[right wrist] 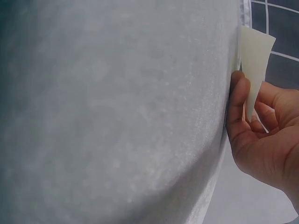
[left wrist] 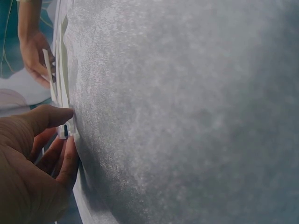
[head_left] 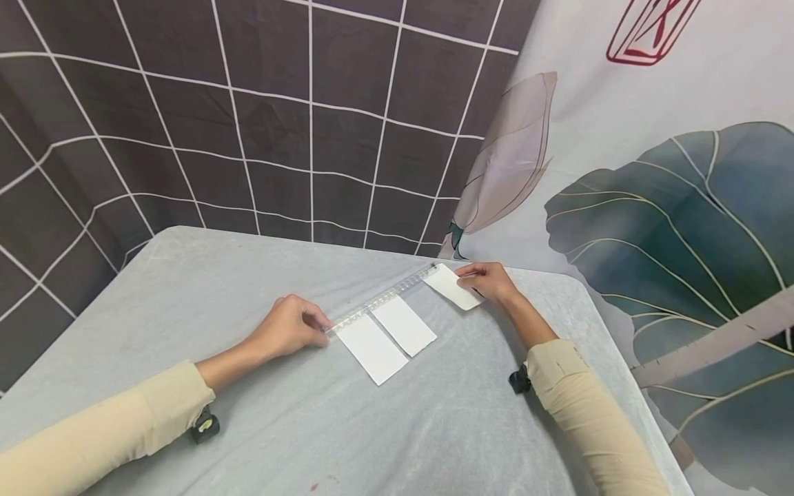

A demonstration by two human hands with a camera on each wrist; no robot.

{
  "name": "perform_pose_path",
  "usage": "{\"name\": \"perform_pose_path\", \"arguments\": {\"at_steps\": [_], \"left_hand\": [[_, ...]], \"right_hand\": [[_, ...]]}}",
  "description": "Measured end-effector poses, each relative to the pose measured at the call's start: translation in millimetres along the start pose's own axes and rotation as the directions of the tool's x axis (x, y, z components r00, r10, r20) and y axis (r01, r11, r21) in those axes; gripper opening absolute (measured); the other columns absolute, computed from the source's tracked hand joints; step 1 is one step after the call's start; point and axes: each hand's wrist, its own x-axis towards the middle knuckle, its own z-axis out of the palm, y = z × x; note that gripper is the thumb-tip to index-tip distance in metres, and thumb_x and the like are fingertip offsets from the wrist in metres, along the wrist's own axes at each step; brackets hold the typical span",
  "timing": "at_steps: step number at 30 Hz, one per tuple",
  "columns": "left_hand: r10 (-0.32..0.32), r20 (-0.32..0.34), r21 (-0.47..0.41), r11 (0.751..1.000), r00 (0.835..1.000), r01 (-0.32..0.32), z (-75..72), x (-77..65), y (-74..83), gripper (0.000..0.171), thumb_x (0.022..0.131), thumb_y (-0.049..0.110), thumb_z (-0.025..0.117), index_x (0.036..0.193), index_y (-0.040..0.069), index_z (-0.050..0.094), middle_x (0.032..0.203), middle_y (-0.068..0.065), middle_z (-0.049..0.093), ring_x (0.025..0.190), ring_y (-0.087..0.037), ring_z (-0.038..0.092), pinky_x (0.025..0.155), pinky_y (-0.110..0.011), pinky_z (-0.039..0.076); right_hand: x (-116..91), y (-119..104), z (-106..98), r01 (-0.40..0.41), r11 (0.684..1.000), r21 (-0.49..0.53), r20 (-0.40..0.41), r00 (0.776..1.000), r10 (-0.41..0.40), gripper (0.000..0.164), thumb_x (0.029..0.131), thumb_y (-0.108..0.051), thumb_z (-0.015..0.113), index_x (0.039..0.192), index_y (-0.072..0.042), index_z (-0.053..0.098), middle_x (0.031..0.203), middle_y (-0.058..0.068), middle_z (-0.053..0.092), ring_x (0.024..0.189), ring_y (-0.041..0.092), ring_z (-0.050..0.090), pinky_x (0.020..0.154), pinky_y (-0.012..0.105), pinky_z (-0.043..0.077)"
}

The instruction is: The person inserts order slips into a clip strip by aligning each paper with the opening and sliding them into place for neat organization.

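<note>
A long clear plastic strip (head_left: 380, 302) with a row of notches along it lies slantwise across the table. My left hand (head_left: 287, 325) pinches its near left end between thumb and fingers; the strip's tip (left wrist: 66, 130) shows between them in the left wrist view. Two white cards, a left one (head_left: 373, 350) and a middle one (head_left: 406, 324), lie side by side along the strip's front edge. At the strip's far right end, my right hand (head_left: 490, 281) holds a third white card (head_left: 448, 285) between thumb and fingers. In the right wrist view this card (right wrist: 256, 58) stands tilted up from the table.
A pale grey cloth (head_left: 260, 441) covers the table. Behind it hangs a dark curtain with white grid lines (head_left: 273, 138), and to the right a white curtain with a large leaf print (head_left: 676, 227). Small black cameras (head_left: 205, 425) sit at both wrists.
</note>
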Motion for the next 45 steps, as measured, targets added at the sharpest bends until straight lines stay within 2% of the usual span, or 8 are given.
{"name": "perform_pose_path", "arguments": {"at_steps": [1, 7, 14, 22, 27, 32, 39, 45], "left_hand": [[-0.017, -0.002, 0.012, 1.0, 1.0, 0.017, 0.3, 0.5, 0.9, 0.023, 0.069, 0.022, 0.1, 0.089, 0.028, 0.09, 0.083, 0.011, 0.083, 0.081, -0.008, 0.074, 0.071, -0.026, 0.059], [0.002, -0.015, 0.007, 1.0, 1.0, -0.002, -4.2, -5.6, 18.4, 0.02, 0.071, 0.016, 0.096, 0.089, 0.021, 0.09, 0.082, 0.007, 0.083, 0.078, -0.01, 0.072, 0.07, -0.026, 0.057], [-0.024, 0.008, -0.023, 0.999, 1.0, 0.024, -15.9, -16.1, 52.4, 0.019, 0.072, 0.007, 0.094, 0.091, 0.011, 0.09, 0.084, -0.003, 0.084, 0.08, -0.014, 0.072, 0.072, -0.029, 0.058], [0.017, -0.016, -0.018, 1.0, 1.0, -0.017, -10.6, -11.5, 32.9, 0.019, 0.072, 0.012, 0.096, 0.09, 0.016, 0.09, 0.082, 0.002, 0.083, 0.077, -0.013, 0.071, 0.069, -0.027, 0.056], [-0.005, 0.001, -0.019, 1.0, 1.0, 0.005, -14.1, -13.9, 44.4, 0.02, 0.072, 0.009, 0.095, 0.091, 0.012, 0.09, 0.083, -0.002, 0.083, 0.079, -0.015, 0.072, 0.071, -0.03, 0.058], [-0.048, 0.008, -0.004, 0.999, 0.999, 0.048, -15.4, -14.4, 51.3, 0.021, 0.072, 0.007, 0.096, 0.091, 0.012, 0.09, 0.084, -0.001, 0.083, 0.081, -0.013, 0.071, 0.076, -0.031, 0.058], [0.014, -0.006, -0.019, 1.0, 1.0, -0.014, -13.4, -13.7, 41.4, 0.019, 0.072, 0.01, 0.094, 0.09, 0.015, 0.09, 0.081, 0.002, 0.083, 0.077, -0.012, 0.07, 0.07, -0.029, 0.057], [-0.01, 0.007, -0.031, 0.999, 1.0, 0.01, -15.6, -16.6, 50.8, 0.019, 0.072, 0.007, 0.093, 0.09, 0.013, 0.09, 0.081, 0.0, 0.083, 0.078, -0.012, 0.07, 0.071, -0.03, 0.056]], "right_hand": [[0.2, 0.1, 0.2, 0.002, 1.0, 0.0, -0.001, 1.0, -0.002, 0.04, 0.104, -0.017, 0.078, 0.14, 0.001, 0.076, 0.144, 0.024, 0.076, 0.12, 0.022, 0.07, 0.089, 0.02, 0.05], [1.3, 0.0, 1.8, 0.008, 1.0, 0.005, -0.004, 1.0, -0.008, 0.039, 0.103, -0.016, 0.078, 0.138, 0.002, 0.076, 0.143, 0.024, 0.076, 0.117, 0.02, 0.069, 0.089, 0.02, 0.05], [0.3, -1.1, 3.9, 0.009, 1.0, 0.003, -0.003, 1.0, -0.009, 0.039, 0.103, -0.017, 0.078, 0.138, 0.001, 0.077, 0.143, 0.024, 0.076, 0.12, 0.024, 0.07, 0.091, 0.022, 0.05], [-1.3, -5.4, 4.6, 0.014, 1.0, 0.004, 0.011, 1.0, -0.014, 0.04, 0.103, -0.018, 0.079, 0.138, 0.0, 0.077, 0.141, 0.023, 0.077, 0.111, 0.015, 0.07, 0.092, 0.022, 0.051], [-1.6, -6.8, 5.3, 0.018, 1.0, -0.003, 0.028, 0.999, -0.018, 0.04, 0.103, -0.019, 0.079, 0.138, 0.0, 0.077, 0.141, 0.022, 0.078, 0.108, 0.011, 0.068, 0.092, 0.021, 0.05], [0.0, -5.7, 7.6, 0.019, 1.0, -0.01, 0.033, 0.999, -0.019, 0.039, 0.103, -0.02, 0.08, 0.137, -0.001, 0.078, 0.139, 0.021, 0.079, 0.115, 0.019, 0.071, 0.093, 0.022, 0.05], [0.4, -6.5, 9.3, 0.021, 1.0, -0.009, 0.036, 0.999, -0.02, 0.04, 0.102, -0.02, 0.081, 0.136, 0.0, 0.078, 0.135, 0.021, 0.08, 0.106, 0.014, 0.071, 0.091, 0.023, 0.051], [1.0, -6.6, 11.3, 0.018, 1.0, -0.013, 0.039, 0.999, -0.018, 0.039, 0.101, -0.02, 0.081, 0.135, -0.001, 0.079, 0.128, 0.017, 0.083, 0.101, 0.01, 0.069, 0.091, 0.023, 0.051]]}}
